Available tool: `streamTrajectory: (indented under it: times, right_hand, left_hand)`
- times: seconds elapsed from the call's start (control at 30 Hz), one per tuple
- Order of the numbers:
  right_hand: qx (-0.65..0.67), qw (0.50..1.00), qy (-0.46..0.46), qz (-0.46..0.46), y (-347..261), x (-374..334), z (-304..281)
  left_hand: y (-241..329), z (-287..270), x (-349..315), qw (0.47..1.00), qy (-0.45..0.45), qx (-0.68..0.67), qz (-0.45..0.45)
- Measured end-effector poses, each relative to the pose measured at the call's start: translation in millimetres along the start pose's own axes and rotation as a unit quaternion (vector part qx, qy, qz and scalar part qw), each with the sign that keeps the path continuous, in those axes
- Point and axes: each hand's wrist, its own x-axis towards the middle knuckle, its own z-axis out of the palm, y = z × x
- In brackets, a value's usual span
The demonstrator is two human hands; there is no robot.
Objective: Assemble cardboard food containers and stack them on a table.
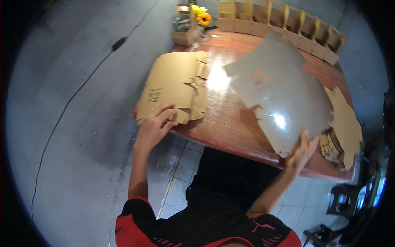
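Observation:
My right hand (303, 153) grips the near right corner of a large grey die-cut cardboard sheet (288, 94). Its thumb and fingers close on the edge, and the sheet slants over the right half of the table with a glare spot on it. On the left, my left hand (157, 123) rests at the near edge of a stack of tan die-cut cardboard sheets (173, 78). Its fingers are bent and apart, touching the cardboard; the thumb is hidden. The uppermost tan sheet bows slightly and has notched edges and dark marks.
The reddish wooden table (224, 129) stands against a grey wall. More tan cardboard pieces (343, 123) lie at its right end. Along the back runs a row of cardboard holders (284, 24); a cardboard box (184, 35) and flowers (203, 18) stand beside it. A dark stool (345, 200) is lower right.

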Motion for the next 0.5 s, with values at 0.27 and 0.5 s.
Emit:
streamTrajectory:
  times: [0.27, 0.5]
  right_hand:
    - [0.045, 0.989, -0.140, 0.016, 4.2, -28.0, 40.5]
    - [0.115, 0.943, -0.311, 0.039, 19.3, -56.4, 53.0]
  left_hand:
    - [28.1, 20.3, 7.3, 0.960, 0.173, -0.204, -0.085]
    - [43.6, 27.9, 7.5, 0.812, 0.030, -0.573, -0.104]
